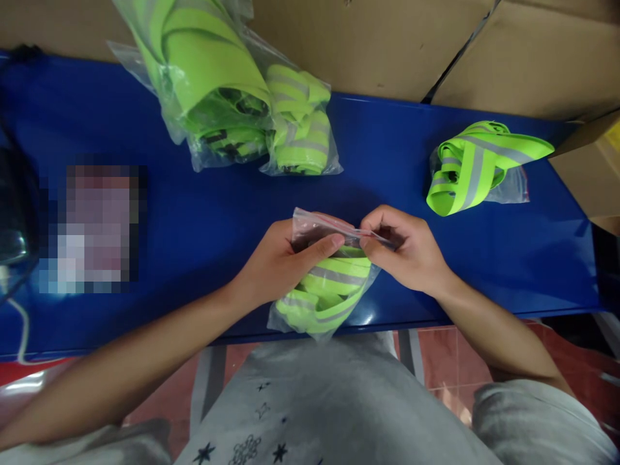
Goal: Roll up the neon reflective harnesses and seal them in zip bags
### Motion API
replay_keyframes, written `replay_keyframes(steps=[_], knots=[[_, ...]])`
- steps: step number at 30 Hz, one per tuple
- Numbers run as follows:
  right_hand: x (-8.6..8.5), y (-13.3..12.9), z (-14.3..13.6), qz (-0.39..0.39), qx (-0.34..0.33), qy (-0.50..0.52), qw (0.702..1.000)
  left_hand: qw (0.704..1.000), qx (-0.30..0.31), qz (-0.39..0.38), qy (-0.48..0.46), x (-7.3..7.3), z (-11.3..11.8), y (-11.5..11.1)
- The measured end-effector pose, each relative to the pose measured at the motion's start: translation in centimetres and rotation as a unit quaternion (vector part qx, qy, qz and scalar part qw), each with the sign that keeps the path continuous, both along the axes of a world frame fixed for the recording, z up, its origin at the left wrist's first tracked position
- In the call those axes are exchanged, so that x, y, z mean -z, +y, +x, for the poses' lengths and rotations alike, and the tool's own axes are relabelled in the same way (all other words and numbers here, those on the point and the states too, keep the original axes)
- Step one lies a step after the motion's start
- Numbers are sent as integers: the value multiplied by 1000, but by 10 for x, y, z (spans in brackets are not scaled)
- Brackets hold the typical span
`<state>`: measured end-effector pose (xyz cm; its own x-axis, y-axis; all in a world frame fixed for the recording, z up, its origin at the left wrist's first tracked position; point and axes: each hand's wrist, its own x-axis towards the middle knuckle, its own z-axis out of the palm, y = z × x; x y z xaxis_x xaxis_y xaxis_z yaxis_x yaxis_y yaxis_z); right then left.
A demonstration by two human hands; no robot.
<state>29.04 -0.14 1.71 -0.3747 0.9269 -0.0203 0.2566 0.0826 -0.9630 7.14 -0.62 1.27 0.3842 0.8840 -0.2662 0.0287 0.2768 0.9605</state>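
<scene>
A clear zip bag (334, 294) holds a rolled neon-green strap with grey reflective stripes, near the table's front edge. My left hand (295, 258) grips the left side of the bag's mouth, thumb in front and fingers behind. My right hand (404, 248) pinches the right end of the zip edge between thumb and index finger. Behind them, bagged green straps (300, 123) lie beside a larger bag of green material (203, 71). To the right, a loose green strap (472, 165) rests partly over another clear bag (513, 186).
The blue table (208, 213) runs across the view. Cardboard boxes (368, 51) stand along its back edge, with an open carton (588, 171) at the right. A blurred-out object (97, 226) and a white cable (23, 329) are at the left.
</scene>
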Motion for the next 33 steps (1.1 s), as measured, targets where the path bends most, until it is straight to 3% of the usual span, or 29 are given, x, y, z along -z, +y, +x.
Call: replay_keyframes(steps=[8,19,26,33], knots=[[3,1,2,-26,24,9,999,1000,-18,-14,16,1,1,-2],[5,6,10,-24,15,-12,1000,993,-108,20,34,5,-7,-1],[6,2,2,22,18,-22,999,995,-94,16,36,3,-5,-2],[6,0,1,26,18,-53,998,996,-75,-20,-39,8,-5,-4]])
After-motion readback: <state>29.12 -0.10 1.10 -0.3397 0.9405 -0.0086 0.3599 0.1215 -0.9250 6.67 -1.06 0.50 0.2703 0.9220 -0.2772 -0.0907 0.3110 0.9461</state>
